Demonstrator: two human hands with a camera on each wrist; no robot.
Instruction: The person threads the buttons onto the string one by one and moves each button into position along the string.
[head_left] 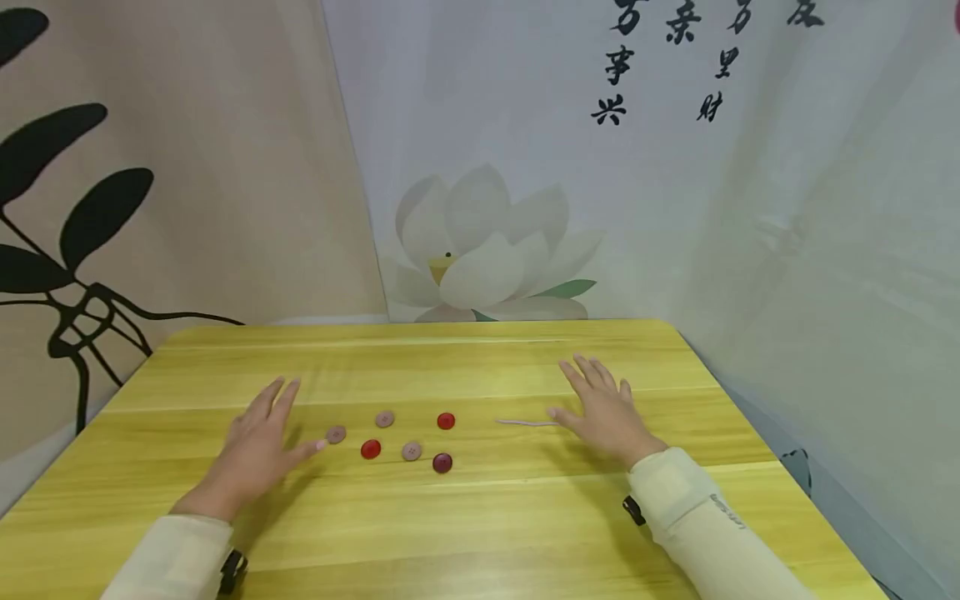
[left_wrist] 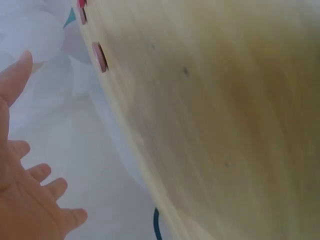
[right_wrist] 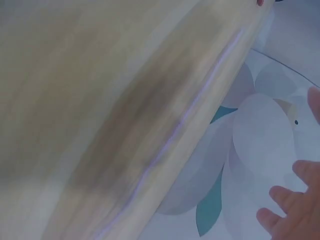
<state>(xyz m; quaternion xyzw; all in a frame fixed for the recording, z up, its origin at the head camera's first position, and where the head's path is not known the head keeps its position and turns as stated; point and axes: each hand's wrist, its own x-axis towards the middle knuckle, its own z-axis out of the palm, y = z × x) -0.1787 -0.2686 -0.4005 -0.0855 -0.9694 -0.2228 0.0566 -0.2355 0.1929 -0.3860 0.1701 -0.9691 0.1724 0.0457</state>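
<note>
My left hand (head_left: 251, 450) hovers with fingers spread over the table's left side, its thumb near a dusty-pink button (head_left: 335, 434). Two more dusty-pink buttons, one at the back (head_left: 385, 418) and one nearer (head_left: 411, 451), lie further right. Among them are a red button (head_left: 371, 449), another red button (head_left: 446, 421) and a dark maroon button (head_left: 442, 462). A thin pale-purple string (right_wrist: 182, 120) stretches across the tabletop in the right wrist view. My right hand (head_left: 603, 412), fingers extended, is held above the string's right end and grips nothing.
The yellow wood-grain table (head_left: 480, 533) has rounded far corners. Behind it hangs a pale cloth backdrop (head_left: 787, 208) with a lotus print and dark characters. A beige panel (head_left: 225, 167) with a black plant print is at the left.
</note>
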